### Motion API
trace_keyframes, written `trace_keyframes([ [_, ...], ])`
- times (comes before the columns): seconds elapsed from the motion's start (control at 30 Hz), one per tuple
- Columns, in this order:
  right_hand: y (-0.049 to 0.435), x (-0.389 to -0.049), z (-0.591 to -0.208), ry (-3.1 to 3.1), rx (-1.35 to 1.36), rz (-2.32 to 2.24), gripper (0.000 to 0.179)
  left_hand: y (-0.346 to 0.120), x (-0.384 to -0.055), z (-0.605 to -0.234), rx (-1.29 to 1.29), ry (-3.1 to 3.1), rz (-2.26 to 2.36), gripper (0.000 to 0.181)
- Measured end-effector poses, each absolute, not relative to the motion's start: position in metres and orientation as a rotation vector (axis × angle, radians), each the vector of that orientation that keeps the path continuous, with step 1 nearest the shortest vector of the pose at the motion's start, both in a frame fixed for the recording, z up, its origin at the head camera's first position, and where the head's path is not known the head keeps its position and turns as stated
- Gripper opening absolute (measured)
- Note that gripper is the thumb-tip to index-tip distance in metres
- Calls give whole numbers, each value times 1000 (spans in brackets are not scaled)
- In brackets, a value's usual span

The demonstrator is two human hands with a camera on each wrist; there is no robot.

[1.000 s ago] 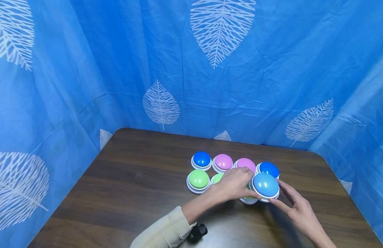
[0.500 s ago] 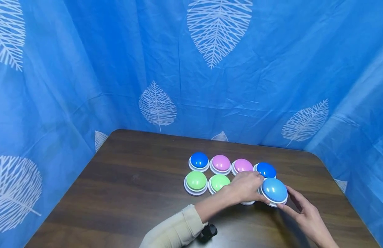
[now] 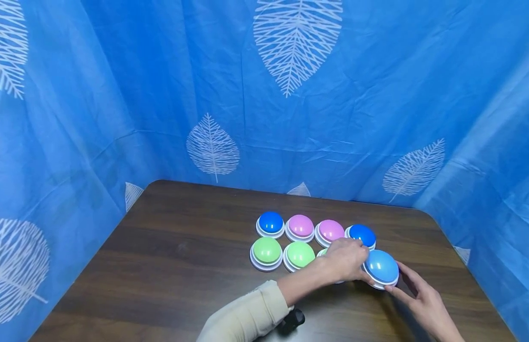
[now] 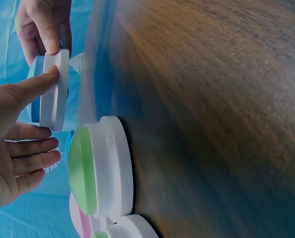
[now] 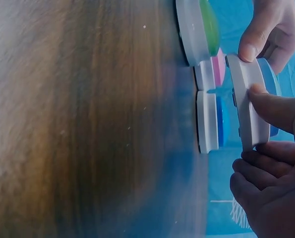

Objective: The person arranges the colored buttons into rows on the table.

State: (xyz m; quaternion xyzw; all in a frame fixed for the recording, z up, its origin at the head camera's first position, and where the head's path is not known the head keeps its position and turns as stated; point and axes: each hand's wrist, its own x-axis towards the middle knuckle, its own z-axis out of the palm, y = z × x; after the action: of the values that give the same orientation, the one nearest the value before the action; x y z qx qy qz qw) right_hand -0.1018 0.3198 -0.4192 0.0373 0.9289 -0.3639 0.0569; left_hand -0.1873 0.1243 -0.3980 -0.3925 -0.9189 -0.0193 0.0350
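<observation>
A light blue dome button (image 3: 381, 267) with a white round base is held between both hands, raised off the tabletop in the wrist views. From its left side my left hand (image 3: 346, 260) pinches the base, the thumb pressed on the white rim (image 4: 54, 106). On the opposite side my right hand (image 3: 424, 297) grips the same base between thumb and fingers, as the right wrist view also shows. Just beyond it lies a dark blue button (image 3: 361, 234). Beneath my left hand, a green button (image 4: 83, 171) is mostly hidden in the head view.
The back row also has a dark blue button (image 3: 271, 222) and two pink buttons (image 3: 300, 225). Green buttons (image 3: 266, 250) form the front row. A black object (image 3: 293, 319) sits by my left sleeve. Blue leaf-print curtain (image 3: 161, 95) surrounds the brown wooden table (image 3: 170, 266).
Both hands have carried the light blue button to the right and slightly nearer me. More of the green front row is now uncovered. The head view has shifted a little.
</observation>
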Motion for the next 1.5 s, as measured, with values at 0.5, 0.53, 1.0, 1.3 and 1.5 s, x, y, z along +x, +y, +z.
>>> trace_keyframes([
  [0.5,324,-105,-432,2811,100,-1055,89,131,-188,-410,-1235,-2832,-16,57],
  [0.53,324,-105,-433,2812,100,-1049,89,131,-188,-410,-1235,-2830,-15,58],
  [1.0,321,-107,-442,2792,102,-974,88,128,-187,-422,-1250,-2836,31,53],
  [1.3,317,-108,-442,2813,73,-944,86,126,-186,-423,-1246,-2846,40,51],
  [1.5,315,-107,-443,2852,28,-927,81,121,-188,-424,-1266,-2823,38,53],
])
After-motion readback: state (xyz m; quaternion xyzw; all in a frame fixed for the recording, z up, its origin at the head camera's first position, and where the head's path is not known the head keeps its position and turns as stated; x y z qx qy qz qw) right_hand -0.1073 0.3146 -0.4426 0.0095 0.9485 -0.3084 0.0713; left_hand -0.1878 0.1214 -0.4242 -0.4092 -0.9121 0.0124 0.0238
